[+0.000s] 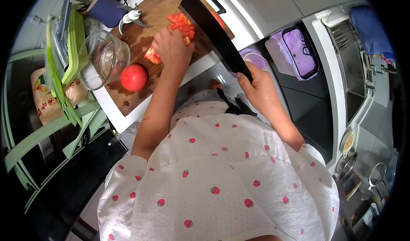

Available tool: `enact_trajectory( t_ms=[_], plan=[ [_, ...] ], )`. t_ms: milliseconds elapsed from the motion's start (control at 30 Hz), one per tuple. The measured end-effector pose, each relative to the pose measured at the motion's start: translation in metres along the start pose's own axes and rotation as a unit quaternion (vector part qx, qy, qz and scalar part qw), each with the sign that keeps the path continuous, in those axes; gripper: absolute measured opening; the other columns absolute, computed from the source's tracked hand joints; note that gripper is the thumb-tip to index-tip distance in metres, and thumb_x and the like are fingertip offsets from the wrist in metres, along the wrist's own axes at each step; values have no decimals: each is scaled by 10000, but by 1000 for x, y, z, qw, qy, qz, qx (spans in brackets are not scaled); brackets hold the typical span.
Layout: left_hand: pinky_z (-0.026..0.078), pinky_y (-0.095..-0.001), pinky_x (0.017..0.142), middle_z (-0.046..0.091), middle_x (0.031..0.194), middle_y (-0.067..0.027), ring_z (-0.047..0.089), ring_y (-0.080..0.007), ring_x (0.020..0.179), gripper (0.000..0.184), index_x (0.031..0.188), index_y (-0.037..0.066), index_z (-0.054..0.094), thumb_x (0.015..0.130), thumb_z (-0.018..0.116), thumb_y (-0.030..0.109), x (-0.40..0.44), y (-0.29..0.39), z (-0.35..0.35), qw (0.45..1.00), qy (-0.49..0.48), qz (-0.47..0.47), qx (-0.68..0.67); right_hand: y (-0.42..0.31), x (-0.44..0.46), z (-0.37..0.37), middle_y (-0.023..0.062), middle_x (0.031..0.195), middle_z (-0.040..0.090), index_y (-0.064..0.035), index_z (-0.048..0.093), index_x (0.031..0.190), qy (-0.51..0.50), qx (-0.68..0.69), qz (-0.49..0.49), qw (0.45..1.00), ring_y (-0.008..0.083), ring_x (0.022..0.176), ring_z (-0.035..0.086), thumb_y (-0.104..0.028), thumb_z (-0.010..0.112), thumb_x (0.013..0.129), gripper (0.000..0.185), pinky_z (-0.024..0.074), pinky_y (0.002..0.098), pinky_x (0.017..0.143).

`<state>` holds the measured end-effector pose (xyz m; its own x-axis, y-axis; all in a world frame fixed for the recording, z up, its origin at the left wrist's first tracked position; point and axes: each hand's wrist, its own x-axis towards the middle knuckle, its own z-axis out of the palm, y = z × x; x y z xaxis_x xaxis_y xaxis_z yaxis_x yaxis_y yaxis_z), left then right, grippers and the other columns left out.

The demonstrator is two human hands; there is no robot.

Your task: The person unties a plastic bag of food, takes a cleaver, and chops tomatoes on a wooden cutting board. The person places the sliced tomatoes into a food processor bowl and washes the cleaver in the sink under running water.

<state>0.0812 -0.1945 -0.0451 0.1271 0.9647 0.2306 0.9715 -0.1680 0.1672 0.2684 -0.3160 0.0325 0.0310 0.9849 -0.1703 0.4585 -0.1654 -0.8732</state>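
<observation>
Glass bowl (121,54) neighbours left fingers (159,40) curled onto cut tomato (152,56); right fingers (255,73) clasp cleaver (213,32).

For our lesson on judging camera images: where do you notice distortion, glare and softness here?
In the head view, the corners go black and the scene bends towards the rim; also in the head view, glints mark the glass bowl, while the knife blade looks nearly black; head view, lower right: the strainer looks slightly soft.
</observation>
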Motion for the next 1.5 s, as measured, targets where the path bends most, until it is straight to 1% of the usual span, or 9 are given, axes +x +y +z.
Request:
enact_trajectory(
  t_ms=[433,500,600,667,767,833,967,1133,1500],
  plan=[
    [403,-391,767,561,853,-79,519,-261,846,224,771,70,592,694,752,205,-21,8,-10,988,115,43,-96,1,-2,-24,126,603,489,10,577,958,7,-18,-21,1000,168,539,436,-92,562,865,139,399,287,539],
    [459,-334,619,593,705,-76,574,-219,653,214,782,52,579,755,720,210,-33,16,-19,932,-13,-118,-342,2,-6,-34,131,606,494,6,581,965,25,-42,-47,998,173,540,445,-89,568,860,142,405,287,543],
    [464,-310,530,602,630,-73,575,-194,533,222,808,32,571,796,693,217,-43,27,2,913,-105,-106,-381,0,-10,-52,128,609,496,-1,589,995,61,-76,-56,994,162,536,450,-80,583,851,164,409,282,537],
    [473,-248,586,649,804,-82,590,-102,656,206,862,1,579,835,650,192,-45,53,6,914,-207,-94,-336,1,-14,-62,119,609,507,-9,594,1022,111,-96,-112,983,151,524,446,-74,593,846,187,406,274,524],
    [473,-242,619,646,826,-79,593,-109,692,225,968,-10,589,852,617,180,-52,83,43,773,-336,-96,-529,-9,-24,-75,86,600,493,-1,593,1020,111,-103,-58,987,123,528,434,-72,598,845,190,402,265,516],
    [466,-231,657,639,875,-83,590,-105,757,246,1047,-4,589,865,586,162,-54,95,51,819,-205,27,-536,-6,-26,-80,70,596,469,10,590,1011,130,-95,-56,985,107,534,417,-72,597,847,183,393,256,512],
    [487,-311,722,647,899,-115,622,-212,790,261,1053,-5,590,820,599,113,-56,63,17,818,-203,-50,-537,-8,-25,-82,57,588,473,11,588,1001,106,-107,-56,987,104,526,407,-79,587,856,170,383,250,505],
    [435,-346,872,577,1005,-167,549,-308,997,342,1136,11,546,796,584,-6,-55,-3,-22,934,206,-36,-291,-7,-8,-53,181,653,564,8,592,1032,12,-32,10,999,273,539,530,-73,574,835,215,444,313,561],
    [434,-423,848,543,1007,-209,518,-372,996,328,1079,-8,515,771,624,26,-47,-59,0,951,118,-169,-230,-24,31,20,258,743,588,-6,571,994,-157,-153,-38,975,428,757,585,-134,526,856,193,454,463,661]
  ],
)
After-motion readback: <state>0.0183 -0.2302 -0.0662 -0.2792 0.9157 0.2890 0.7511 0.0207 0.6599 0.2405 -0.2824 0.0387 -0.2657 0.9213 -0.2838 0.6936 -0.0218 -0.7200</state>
